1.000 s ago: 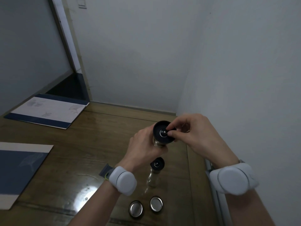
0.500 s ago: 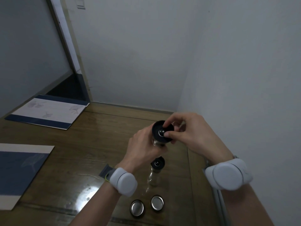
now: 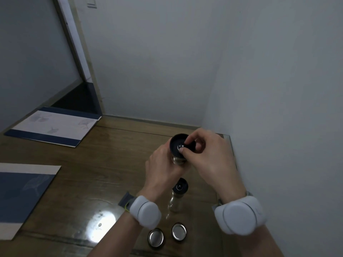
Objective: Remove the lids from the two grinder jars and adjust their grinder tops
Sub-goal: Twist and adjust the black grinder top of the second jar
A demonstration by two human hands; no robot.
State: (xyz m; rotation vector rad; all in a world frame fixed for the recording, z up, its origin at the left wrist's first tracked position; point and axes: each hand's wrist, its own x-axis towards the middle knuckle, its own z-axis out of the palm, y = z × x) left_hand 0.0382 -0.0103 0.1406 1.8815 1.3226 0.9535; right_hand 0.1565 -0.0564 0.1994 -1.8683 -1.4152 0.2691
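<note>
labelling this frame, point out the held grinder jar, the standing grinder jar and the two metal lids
held glass grinder jar (image 3: 177,160): head view, glass neck
standing glass grinder jar (image 3: 179,186): head view, black top
two round metal lids (image 3: 156,237): head view, left lid's centre

The table (image 3: 78,175) runs up to a wall at the back and a wall on the right; above its right part the left hand (image 3: 163,171) wraps a raised grinder jar (image 3: 178,158) from the left, and the right hand (image 3: 207,156) comes in from the right, its fingertips (image 3: 182,149) on the centre of the grinder top (image 3: 175,143); below and nearer, between the two wrists, the second grinder jar (image 3: 176,198) stands upright on the table; nearer still, two lids (image 3: 156,237) lie side by side at the front edge, apart from that jar; far left lie two placemats (image 3: 53,127), one behind the other.
</note>
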